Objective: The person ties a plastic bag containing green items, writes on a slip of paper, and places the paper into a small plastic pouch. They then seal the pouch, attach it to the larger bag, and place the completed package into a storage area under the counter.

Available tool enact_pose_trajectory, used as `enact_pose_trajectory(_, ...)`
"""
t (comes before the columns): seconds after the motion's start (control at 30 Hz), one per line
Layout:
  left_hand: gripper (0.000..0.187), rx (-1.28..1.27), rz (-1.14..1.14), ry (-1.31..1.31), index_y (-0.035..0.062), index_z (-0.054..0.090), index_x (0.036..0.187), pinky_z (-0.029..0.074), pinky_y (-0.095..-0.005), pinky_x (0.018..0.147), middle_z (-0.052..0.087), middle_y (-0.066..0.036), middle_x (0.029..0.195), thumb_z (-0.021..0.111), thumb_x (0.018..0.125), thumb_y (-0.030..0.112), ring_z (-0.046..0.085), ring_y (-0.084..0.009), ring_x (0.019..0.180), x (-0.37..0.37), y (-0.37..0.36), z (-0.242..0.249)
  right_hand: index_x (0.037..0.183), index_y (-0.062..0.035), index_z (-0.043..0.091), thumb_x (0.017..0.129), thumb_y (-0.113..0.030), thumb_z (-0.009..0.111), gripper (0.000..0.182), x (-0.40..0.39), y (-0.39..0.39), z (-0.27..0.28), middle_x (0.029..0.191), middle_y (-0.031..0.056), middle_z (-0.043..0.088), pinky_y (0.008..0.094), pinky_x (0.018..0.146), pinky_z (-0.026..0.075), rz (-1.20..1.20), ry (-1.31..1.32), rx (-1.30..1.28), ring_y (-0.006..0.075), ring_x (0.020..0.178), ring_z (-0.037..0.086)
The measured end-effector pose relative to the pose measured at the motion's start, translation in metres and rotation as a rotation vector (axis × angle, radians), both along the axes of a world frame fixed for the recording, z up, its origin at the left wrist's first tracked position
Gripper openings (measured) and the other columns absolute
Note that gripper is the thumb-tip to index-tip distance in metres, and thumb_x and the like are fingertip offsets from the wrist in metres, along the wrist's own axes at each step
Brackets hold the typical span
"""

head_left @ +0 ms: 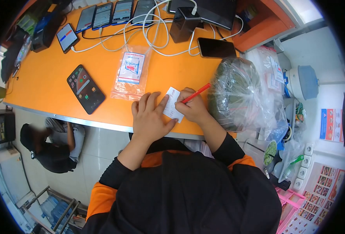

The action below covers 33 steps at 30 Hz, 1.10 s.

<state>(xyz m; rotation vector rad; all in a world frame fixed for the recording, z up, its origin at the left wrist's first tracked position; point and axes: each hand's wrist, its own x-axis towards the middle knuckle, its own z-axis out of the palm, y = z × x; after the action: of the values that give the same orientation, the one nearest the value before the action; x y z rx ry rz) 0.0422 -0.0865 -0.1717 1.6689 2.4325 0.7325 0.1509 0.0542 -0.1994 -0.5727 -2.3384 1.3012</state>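
The right hand point(194, 107) grips a red pen point(196, 93) pointing up-right, its tip hidden, perhaps on the paper slip point(171, 102) the open left hand point(151, 117) presses flat.

The print on the paper slip point(172, 103) is too small to read, and the left hand point(151, 117) covers its lower edge. The red pen point(196, 93) tip is hidden inside the right hand point(194, 107) grip. What the clear plastic bag point(237, 95) wraps is blurred by glare
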Motion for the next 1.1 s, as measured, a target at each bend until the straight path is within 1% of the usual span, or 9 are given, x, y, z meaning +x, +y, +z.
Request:
enact_pose_trajectory(0.03,0.064,0.000,-0.002,-0.002,0.0115,0.057,0.115,0.024,-0.0446,0.094,0.045,-0.009,0.119,0.068,0.062,0.044,0.035,-0.0280,0.117,-0.0001,0.0002,-0.0001,0.061,-0.0042,0.047,0.064,-0.004,0.059,0.013,-0.0001,0.0005,0.0000,0.061,0.0065,0.047,0.0299,0.053,0.034,0.006,-0.003,0.008,0.0171,0.059,0.046)
enact_pose_trajectory(0.13,0.064,-0.005,-0.003,0.005,0.0115,0.057,0.115,0.024,-0.0448,0.094,0.045,-0.009,0.120,0.068,0.062,0.044,0.035,-0.0279,0.117,0.0002,0.0001,-0.0016,0.061,-0.0032,0.049,0.062,-0.011,0.059,0.012,-0.0038,-0.0019,0.0050,0.060,0.0108,0.050,0.0334,0.053,0.037,-0.058,0.027,-0.044,0.0238,0.059,0.049)
enact_pose_trajectory(0.33,0.064,-0.002,-0.002,-0.005,0.0117,0.056,0.115,0.023,-0.0455,0.095,0.044,-0.010,0.120,0.068,0.062,0.044,0.034,-0.0282,0.118,0.0002,-0.0003,-0.0004,0.063,-0.0027,0.048,0.066,-0.011,0.060,0.014,-0.0028,-0.0009,0.0029,0.061,0.0104,0.050,0.0337,0.053,0.037,-0.055,0.016,-0.025,0.0241,0.059,0.050)
enact_pose_trajectory(0.43,0.064,-0.012,-0.006,-0.008,0.0118,0.056,0.116,0.023,-0.0461,0.095,0.044,-0.010,0.121,0.068,0.062,0.044,0.034,-0.0285,0.118,-0.0001,0.0000,-0.0017,0.062,-0.0026,0.048,0.065,-0.011,0.060,0.015,-0.0028,-0.0002,0.0022,0.060,0.0106,0.050,0.0338,0.053,0.038,-0.055,0.051,-0.021,0.0245,0.059,0.050)
enact_pose_trajectory(0.53,0.064,-0.002,-0.003,-0.006,0.0116,0.056,0.116,0.023,-0.0463,0.095,0.044,-0.010,0.121,0.068,0.062,0.044,0.034,-0.0288,0.117,0.0001,-0.0009,-0.0011,0.062,-0.0023,0.047,0.065,-0.010,0.059,0.014,-0.0003,0.0009,0.0040,0.060,0.0110,0.050,0.0341,0.053,0.038,-0.066,-0.033,0.023,0.0252,0.058,0.050)
enact_pose_trajectory(0.63,0.064,-0.010,-0.004,0.004,0.0114,0.056,0.116,0.024,-0.0464,0.095,0.045,-0.010,0.120,0.068,0.062,0.044,0.034,-0.0290,0.117,0.0004,-0.0007,-0.0003,0.062,-0.0020,0.046,0.064,-0.010,0.058,0.014,-0.0037,-0.0013,0.0036,0.059,0.0114,0.049,0.0344,0.052,0.037,-0.087,0.040,-0.020,0.0261,0.058,0.049)
enact_pose_trajectory(0.73,0.064,-0.012,-0.008,0.005,0.0113,0.056,0.116,0.024,-0.0468,0.095,0.044,-0.010,0.121,0.068,0.062,0.044,0.034,-0.0292,0.117,0.0000,-0.0007,-0.0010,0.062,-0.0018,0.046,0.063,-0.009,0.058,0.014,-0.0019,0.0000,0.0039,0.059,0.0116,0.049,0.0343,0.052,0.037,-0.081,0.002,-0.003,0.0265,0.058,0.050)
enact_pose_trajectory(1.03,0.064,-0.005,-0.006,0.004,0.0116,0.056,0.116,0.024,-0.0473,0.094,0.045,-0.010,0.120,0.068,0.062,0.044,0.035,-0.0292,0.117,-0.0002,-0.0009,-0.0009,0.061,-0.0017,0.046,0.064,-0.009,0.058,0.014,-0.0022,0.0014,0.0022,0.059,0.0117,0.049,0.0322,0.051,0.037,-0.111,0.006,-0.044,0.0245,0.055,0.049)
enact_pose_trajectory(1.1,0.064,0.002,-0.007,-0.004,0.0116,0.056,0.116,0.024,-0.0476,0.094,0.045,-0.010,0.120,0.068,0.062,0.043,0.035,-0.0292,0.117,0.0002,-0.0006,-0.0009,0.061,-0.0020,0.046,0.065,-0.007,0.058,0.014,-0.0037,-0.0009,0.0006,0.059,0.0110,0.049,0.0316,0.051,0.037,-0.195,0.066,-0.119,0.0230,0.055,0.049)
